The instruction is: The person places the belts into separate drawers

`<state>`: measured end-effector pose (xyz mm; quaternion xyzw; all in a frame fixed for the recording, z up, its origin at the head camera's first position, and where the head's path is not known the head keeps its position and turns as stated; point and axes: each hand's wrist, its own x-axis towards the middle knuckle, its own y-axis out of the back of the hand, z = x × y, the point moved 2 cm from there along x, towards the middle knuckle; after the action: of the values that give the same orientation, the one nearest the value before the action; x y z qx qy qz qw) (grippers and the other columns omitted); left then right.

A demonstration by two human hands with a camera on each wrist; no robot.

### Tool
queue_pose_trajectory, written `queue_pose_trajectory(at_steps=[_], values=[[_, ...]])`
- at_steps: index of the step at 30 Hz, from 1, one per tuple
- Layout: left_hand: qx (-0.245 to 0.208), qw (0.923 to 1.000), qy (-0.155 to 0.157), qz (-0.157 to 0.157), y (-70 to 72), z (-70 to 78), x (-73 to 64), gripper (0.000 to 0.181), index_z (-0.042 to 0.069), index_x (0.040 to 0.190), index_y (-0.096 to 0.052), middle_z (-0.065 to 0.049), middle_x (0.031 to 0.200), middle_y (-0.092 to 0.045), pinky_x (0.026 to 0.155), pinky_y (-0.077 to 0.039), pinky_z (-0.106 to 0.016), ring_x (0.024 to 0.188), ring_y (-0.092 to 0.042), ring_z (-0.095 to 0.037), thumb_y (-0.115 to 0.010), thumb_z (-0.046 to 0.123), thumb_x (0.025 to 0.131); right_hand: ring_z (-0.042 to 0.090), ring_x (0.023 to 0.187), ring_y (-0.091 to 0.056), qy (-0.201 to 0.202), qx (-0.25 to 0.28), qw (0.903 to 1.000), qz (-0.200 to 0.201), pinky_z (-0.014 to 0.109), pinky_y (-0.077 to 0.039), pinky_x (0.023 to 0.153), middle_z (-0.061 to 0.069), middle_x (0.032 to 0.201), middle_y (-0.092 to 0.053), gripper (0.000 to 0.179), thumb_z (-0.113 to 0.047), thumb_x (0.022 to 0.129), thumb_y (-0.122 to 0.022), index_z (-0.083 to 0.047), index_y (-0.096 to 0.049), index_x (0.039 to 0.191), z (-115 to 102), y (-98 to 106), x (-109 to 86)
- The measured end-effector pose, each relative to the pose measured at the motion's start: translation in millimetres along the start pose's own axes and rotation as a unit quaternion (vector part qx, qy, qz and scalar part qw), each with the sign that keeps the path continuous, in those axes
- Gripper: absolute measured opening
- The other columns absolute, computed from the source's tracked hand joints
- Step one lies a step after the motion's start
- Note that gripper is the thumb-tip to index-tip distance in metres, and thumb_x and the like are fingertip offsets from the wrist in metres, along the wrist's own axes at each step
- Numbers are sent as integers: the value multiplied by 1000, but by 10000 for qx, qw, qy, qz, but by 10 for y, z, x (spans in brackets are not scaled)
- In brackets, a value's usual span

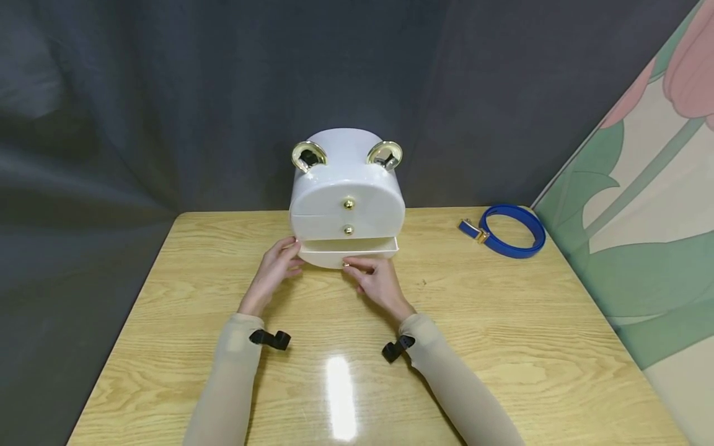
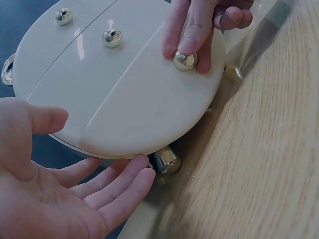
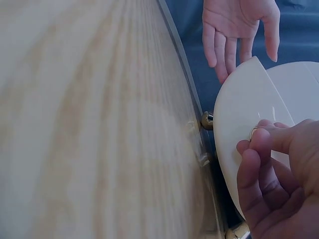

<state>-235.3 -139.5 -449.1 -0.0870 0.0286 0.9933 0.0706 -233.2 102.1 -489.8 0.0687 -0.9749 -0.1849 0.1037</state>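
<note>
A glossy white rounded drawer box (image 1: 318, 204) stands at the back of the table, with two gold-rimmed ears on top. Its bottom drawer (image 1: 320, 257) is pulled partway out, and the inside shows. My right hand (image 1: 379, 284) pinches that drawer's round gold knob (image 2: 185, 61) between thumb and fingers. At the box's lower left side is my left hand (image 1: 274, 267), its fingers extended and fingertips right at the curved edge in the left wrist view. Two more gold knobs, an upper one (image 1: 348, 204) and a middle one (image 1: 348, 230), mark the closed front above.
To the right on the wooden table (image 1: 474, 322) lies a coiled blue belt (image 1: 514, 251) with a gold buckle. A dark curtain (image 1: 223, 111) hangs behind the table, and a floral panel (image 1: 641, 217) borders its right side. Small gold feet (image 2: 168, 161) support the box.
</note>
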Motion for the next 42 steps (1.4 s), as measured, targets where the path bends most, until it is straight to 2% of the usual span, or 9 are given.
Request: queue_pose_trajectory(at_steps=[5,15,23,28,35,42], values=[[59,9999,-46,115,-2,-62,39,63,8,155,-29,-21,138,-49,99,-50,-45,120,-56,-37,-48,40,104,28,44,-60,-57,-70,9999,-67,25,-45,39,1,88,-76,23,-23,90,-75,-24,-77,112,-7,5,-44],[139,9999,-84,23,43,-87,31,57,11,155,-29,-20,138,-49,97,-51,-45,115,-58,-37,-50,24,103,26,42,-59,96,-165,9995,-256,28,-46,37,-2,97,-76,22,-18,89,-76,-22,-78,110,-42,11,-136],[210,9998,-28,12,34,-67,20,59,12,156,-28,-17,144,-48,99,-49,-49,116,-58,-36,-50,25,103,23,40,-57,288,-232,9988,-314,29,-45,35,1,92,-76,20,-14,89,-75,-20,-78,109,-51,44,-210],[248,9997,47,56,28,-71,31,59,13,156,-28,-15,143,-49,98,-49,-47,118,-57,-34,-50,26,103,24,38,-57,249,-174,9988,-390,30,-45,35,1,90,-76,21,-16,89,-76,-21,-78,109,-72,47,-275],[249,9997,41,66,22,-71,30,59,14,156,-28,-16,142,-50,97,-49,-47,119,-56,-34,-50,25,103,21,38,-56,358,-295,9981,-417,30,-45,35,-2,92,-76,21,-15,90,-75,-21,-78,109,-101,28,-347],[360,9992,68,132,31,-86,29,59,15,156,-29,-14,141,-51,94,-49,-44,115,-58,-31,-50,27,102,20,38,-58,380,-302,9979,-421,30,-46,36,-2,101,-75,21,-13,89,-76,-21,-78,108,-117,47,-381]])
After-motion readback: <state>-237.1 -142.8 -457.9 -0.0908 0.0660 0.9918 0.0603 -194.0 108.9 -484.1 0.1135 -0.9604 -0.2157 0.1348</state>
